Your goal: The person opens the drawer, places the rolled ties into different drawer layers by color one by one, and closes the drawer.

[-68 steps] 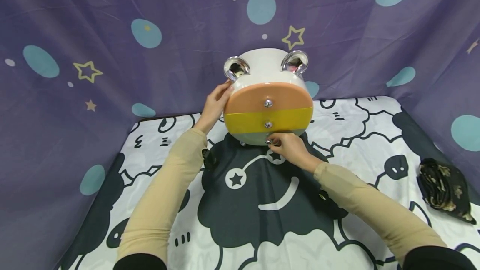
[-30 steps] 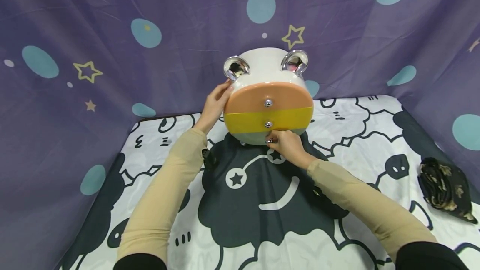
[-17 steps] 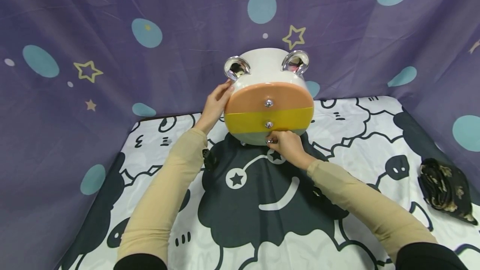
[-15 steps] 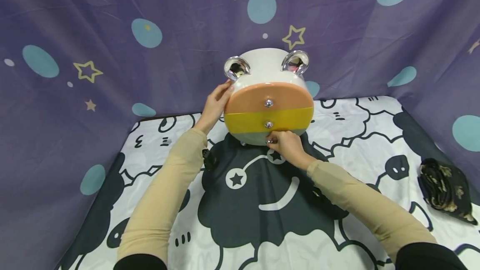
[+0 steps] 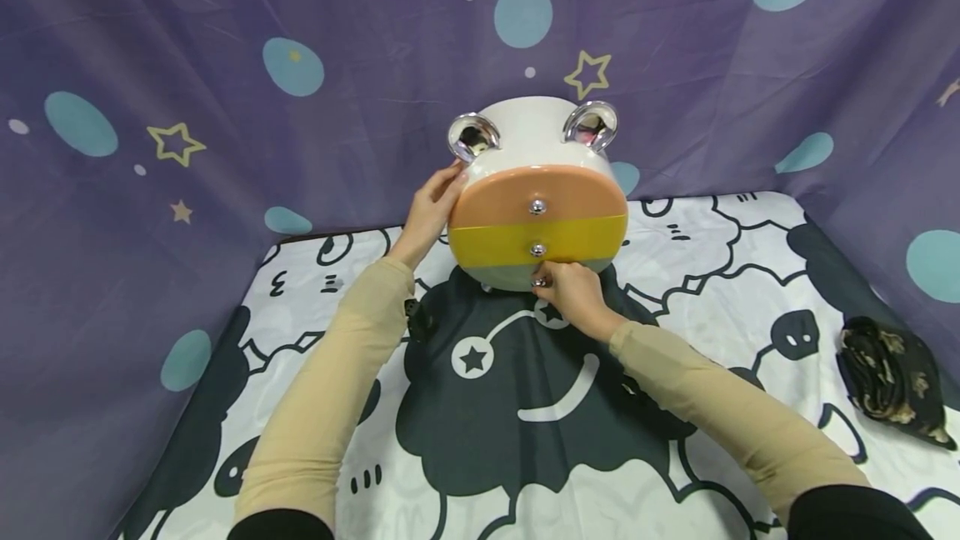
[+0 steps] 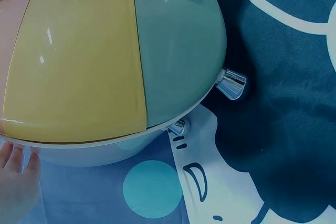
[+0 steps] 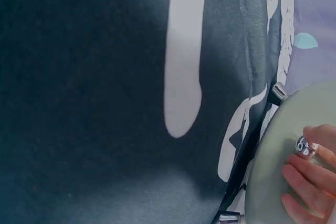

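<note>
A white rounded box [image 5: 528, 127] with silver ears stands at the back of the cloth. Its front has an orange, a yellow and a green drawer, one above another, each with a silver knob. All three fronts look flush. My left hand [image 5: 430, 211] rests its straight fingers on the box's left side, and in the left wrist view the fingertips touch the white rim. My right hand [image 5: 576, 294] pinches the lowest knob [image 7: 303, 146] on the green drawer [image 6: 181, 51] between thumb and finger. Short silver feet [image 6: 232, 84] show under the box.
The box stands on a white and dark cloth [image 5: 480, 432] printed with cartoon sheep. A purple curtain [image 5: 360, 132] with stars hangs close behind it. At the right edge lies a folded black patterned cloth bundle [image 5: 892, 377].
My right wrist and forearm have shifted slightly left and turned a little, while the fingers stay at the lowest knob. The left hand and the box look unmoved.
</note>
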The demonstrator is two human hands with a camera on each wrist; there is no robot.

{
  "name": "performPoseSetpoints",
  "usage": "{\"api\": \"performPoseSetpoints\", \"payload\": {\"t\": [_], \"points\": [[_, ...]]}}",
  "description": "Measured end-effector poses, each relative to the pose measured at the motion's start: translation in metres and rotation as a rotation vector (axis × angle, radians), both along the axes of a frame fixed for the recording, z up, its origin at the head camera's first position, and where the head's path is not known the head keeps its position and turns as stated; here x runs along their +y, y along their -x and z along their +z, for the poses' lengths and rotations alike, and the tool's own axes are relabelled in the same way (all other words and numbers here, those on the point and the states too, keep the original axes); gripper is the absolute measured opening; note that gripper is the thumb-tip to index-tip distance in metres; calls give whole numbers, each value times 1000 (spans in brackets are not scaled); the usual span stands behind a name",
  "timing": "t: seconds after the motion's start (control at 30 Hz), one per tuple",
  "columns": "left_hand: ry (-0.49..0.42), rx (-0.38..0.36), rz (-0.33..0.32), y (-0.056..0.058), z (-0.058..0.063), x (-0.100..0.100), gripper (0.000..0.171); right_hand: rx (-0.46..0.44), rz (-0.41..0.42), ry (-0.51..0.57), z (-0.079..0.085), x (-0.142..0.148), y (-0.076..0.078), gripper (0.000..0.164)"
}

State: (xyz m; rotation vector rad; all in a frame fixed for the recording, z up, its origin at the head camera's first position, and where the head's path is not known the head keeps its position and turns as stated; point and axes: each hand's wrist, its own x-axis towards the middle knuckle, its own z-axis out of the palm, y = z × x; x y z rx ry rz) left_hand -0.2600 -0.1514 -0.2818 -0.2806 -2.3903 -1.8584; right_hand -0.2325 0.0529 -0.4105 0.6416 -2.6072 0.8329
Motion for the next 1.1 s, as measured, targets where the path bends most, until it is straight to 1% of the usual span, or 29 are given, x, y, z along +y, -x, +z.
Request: {"api": "performPoseSetpoints", "payload": {"t": [0.07, 0.17, 0.3, 0.43, 0.77, 1.1], "points": [[-8, 2, -2, 1, -1, 0, 41, 10, -4, 3, 0, 0, -1, 7], [-20, 7, -6, 7, -7, -3, 42, 26, -5, 6, -1, 0, -1, 6], [-9, 16, -1, 15, -16, -6, 43, 39, -3, 6, -1, 0, -3, 6], [6, 26, 15, 18, -18, -6, 43, 39, -3, 11, -1, -1, -3, 6], [13, 32, 21, 17, -18, -5, 42, 20, -14, 6, -1, -3, -3, 11], [15, 56, 20, 18, -20, -5, 42, 62, -28, 7, -4, -4, -4, 10]]}}
